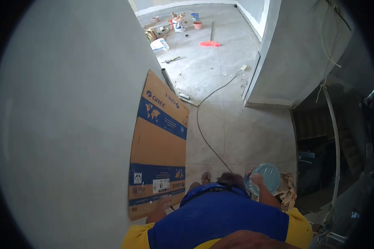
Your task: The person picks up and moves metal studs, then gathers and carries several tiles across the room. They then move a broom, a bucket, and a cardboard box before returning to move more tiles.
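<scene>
Low on the right, my right hand (pixel 257 179) is closed at the near left part of a round bucket with a pale blue-green lid (pixel 271 176). It seems to grip the bucket; the handle is hard to make out. My left hand (pixel 165 202) hangs at my left side, in front of the lower part of a flattened brown and blue cardboard box (pixel 160 143) marked GREE. That hand is small and blurred, so its fingers and anything in them cannot be told.
Crumpled brown paper (pixel 287 191) lies beside the bucket. A dark cable (pixel 203 135) crosses the floor to a white socket block (pixel 244 67). Beyond are a red-headed broom (pixel 210 43), a pink tub (pixel 198 25) and a blue bucket (pixel 195 16). A dark stairwell (pixel 320 137) opens at right.
</scene>
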Available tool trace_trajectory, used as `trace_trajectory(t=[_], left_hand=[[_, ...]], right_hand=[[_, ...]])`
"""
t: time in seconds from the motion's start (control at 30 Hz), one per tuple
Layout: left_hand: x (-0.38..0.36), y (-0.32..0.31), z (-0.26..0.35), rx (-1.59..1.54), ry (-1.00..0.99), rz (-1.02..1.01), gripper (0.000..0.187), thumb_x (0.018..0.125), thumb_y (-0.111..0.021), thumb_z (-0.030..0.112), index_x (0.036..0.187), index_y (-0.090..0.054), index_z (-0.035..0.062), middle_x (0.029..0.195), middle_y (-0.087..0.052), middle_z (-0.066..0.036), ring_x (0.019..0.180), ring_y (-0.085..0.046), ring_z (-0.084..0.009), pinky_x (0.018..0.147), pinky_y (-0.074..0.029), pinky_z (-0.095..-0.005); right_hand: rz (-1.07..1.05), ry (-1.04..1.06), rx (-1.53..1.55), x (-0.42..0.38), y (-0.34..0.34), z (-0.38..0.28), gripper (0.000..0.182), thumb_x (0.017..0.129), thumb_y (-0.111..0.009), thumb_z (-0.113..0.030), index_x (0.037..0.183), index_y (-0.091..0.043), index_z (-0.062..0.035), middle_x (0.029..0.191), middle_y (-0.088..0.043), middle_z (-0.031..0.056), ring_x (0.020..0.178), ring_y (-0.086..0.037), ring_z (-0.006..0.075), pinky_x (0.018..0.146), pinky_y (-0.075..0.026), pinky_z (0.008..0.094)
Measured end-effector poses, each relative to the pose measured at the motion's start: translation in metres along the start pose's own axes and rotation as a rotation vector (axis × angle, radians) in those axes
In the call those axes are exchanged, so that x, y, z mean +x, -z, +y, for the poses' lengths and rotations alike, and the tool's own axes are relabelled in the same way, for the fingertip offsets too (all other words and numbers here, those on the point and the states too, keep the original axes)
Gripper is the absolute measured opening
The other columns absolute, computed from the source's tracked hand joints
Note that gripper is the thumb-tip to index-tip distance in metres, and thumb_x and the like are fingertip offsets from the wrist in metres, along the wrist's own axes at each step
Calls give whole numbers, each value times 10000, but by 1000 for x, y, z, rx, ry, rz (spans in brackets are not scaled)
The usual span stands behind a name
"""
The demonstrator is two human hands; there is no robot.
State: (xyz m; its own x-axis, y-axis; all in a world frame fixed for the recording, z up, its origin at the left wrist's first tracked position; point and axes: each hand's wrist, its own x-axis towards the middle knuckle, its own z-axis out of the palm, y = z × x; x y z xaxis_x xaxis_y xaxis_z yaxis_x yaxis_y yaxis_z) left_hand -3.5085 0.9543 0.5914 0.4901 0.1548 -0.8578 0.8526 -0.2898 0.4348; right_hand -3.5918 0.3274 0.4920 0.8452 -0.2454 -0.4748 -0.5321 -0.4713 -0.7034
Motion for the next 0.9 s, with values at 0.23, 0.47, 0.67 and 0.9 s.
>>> trace_trajectory(t=[0.23, 0.47, 0.67, 0.9], left_hand=[[180, -57, 297, 262, -313, 63, 499, 844, -608, 398, 1188, -502, 53, 1039, -571, -92, 896, -549, -188, 709, -470, -331], [164, -163, 547, -54, -410, -42, 529, 827, -634, 342, 1188, -530, -31, 1129, -600, -153, 1017, -585, -196, 825, -472, -293], [216, -186, 569, 89, -167, 17, 505, 826, -617, 383, 1172, -563, 20, 1080, -615, -123, 920, -602, -199, 769, -489, -318], [272, -160, 603, 49, 199, 28, 455, 856, -589, 382, 1139, -583, 27, 1025, -614, -128, 878, -604, -233, 707, -495, -382]], right_hand=[[-96, -436, 128, 41, 31, -5, 245, 794, -545, -292, 825, -634, -66, 815, -640, 98, 761, -616, 278, 667, -480, 417], [-255, -441, -259, 227, 146, -58, 270, 825, -570, -282, 944, -629, -47, 955, -634, 135, 870, -604, 308, 741, -475, 428], [98, -233, -155, 527, 277, -219, 259, 779, -663, -252, 930, -618, -47, 891, -639, 120, 785, -611, 238, 710, -488, 365], [166, 134, 86, 767, 335, -451, 352, 747, -677, -271, 968, -612, -6, 742, -648, 138, 620, -634, 199, 587, -497, 346]])
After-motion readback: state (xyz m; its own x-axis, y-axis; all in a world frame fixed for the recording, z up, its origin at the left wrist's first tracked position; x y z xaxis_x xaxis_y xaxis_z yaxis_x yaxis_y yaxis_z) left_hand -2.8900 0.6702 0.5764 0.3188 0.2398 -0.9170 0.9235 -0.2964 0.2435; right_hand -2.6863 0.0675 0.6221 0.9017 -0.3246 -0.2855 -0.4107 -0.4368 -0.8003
